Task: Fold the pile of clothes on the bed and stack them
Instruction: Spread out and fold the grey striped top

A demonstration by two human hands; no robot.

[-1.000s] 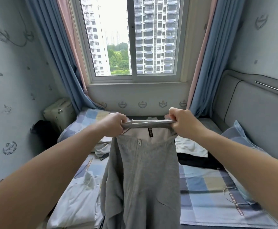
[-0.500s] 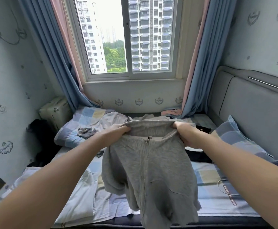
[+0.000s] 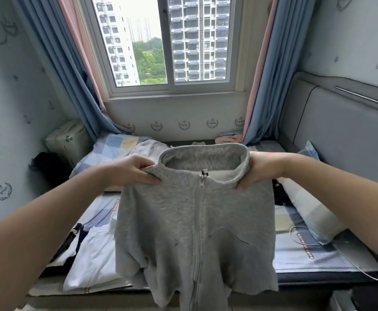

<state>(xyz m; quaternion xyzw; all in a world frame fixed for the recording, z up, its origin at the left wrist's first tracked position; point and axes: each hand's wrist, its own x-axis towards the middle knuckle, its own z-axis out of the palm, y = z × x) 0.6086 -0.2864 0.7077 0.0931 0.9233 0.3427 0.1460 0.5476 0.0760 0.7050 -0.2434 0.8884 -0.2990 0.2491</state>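
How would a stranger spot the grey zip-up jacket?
Find the big window over the checked bed. Before it, the left hand and right hand hold a grey fleece zip-up jacket by its shoulders. Unlike the white clothes lying below, it hangs zipped.

Bare sheet (image 3: 300, 254) right of grey jacket (image 3: 194, 221); white garment (image 3: 89, 254) left, pillow (image 3: 307, 209) right.

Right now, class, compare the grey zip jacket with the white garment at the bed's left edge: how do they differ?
The grey zip jacket hangs in the air, gripped beside its collar by the left hand and right hand; the white garment lies untouched on the bed. The jacket is grey with a front zip; the white garment shows no zip. Both are clothes, not yet stacked.
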